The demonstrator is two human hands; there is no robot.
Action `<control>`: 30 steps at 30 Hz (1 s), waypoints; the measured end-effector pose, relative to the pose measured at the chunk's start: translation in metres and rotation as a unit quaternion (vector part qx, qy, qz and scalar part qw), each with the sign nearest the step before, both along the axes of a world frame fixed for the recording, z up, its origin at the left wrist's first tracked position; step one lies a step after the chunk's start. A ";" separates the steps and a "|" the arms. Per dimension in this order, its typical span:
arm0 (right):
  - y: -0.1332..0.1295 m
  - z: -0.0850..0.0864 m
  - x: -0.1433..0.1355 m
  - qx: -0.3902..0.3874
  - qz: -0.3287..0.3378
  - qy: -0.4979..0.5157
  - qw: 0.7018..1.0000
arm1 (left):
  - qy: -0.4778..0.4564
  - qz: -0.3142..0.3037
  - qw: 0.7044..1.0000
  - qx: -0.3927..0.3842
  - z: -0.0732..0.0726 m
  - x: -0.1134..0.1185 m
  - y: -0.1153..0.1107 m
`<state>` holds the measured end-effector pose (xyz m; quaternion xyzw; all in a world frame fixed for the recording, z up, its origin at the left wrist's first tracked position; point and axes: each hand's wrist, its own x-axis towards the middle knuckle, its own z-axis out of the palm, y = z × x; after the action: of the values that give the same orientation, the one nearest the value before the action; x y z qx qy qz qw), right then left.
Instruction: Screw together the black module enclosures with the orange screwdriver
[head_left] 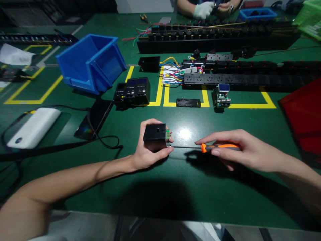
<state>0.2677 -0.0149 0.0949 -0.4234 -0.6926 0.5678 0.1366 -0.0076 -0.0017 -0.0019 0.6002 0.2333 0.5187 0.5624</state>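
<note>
My left hand (147,150) is wrapped round a black box-shaped module (154,135) above the green table. A green circuit board edge (167,134) sticks out of the module's right side. My right hand (235,149) grips an orange and black screwdriver (220,146), which lies level. Its thin shaft points left, and the tip is at the module's lower right edge, beside my left thumb; exact contact is hard to tell. Beyond my hands are a flat black cover (188,103), a small circuit board with a display (222,97) and a group of black modules (132,92).
A blue bin (91,63), a black phone (94,118) with cables and a white power bank (34,128) are on the left. Long black strips (225,80) with wires cross the back. A red bin (304,117) stands right. Another person's gloved hand (203,11) is across the table.
</note>
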 end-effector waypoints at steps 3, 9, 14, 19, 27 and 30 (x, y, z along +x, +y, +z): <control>0.000 -0.001 0.004 0.188 0.083 -0.046 0.978 | 0.003 -0.008 1.000 -0.012 0.000 0.000 0.000; -0.001 -0.002 0.015 0.566 0.162 -0.180 0.788 | 0.000 -0.015 0.999 -0.042 0.001 0.000 -0.001; 0.000 -0.004 0.012 0.576 0.143 -0.150 0.791 | 0.019 -0.023 0.998 -0.057 0.000 -0.002 -0.002; 0.000 -0.002 0.002 0.329 0.044 -0.024 0.943 | 0.051 -0.009 0.998 -0.023 -0.001 -0.004 -0.004; 0.009 -0.004 -0.002 -0.224 -0.084 0.214 0.947 | 0.074 0.020 0.991 0.107 -0.001 -0.005 0.000; 0.010 -0.009 -0.002 -0.282 -0.062 0.223 0.931 | 0.074 0.001 0.987 0.145 0.000 -0.006 0.002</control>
<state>0.2659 -0.0046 0.0860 -0.3488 -0.4278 0.8101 0.1974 -0.0132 0.0002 -0.0017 0.7122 0.1972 0.5018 0.4497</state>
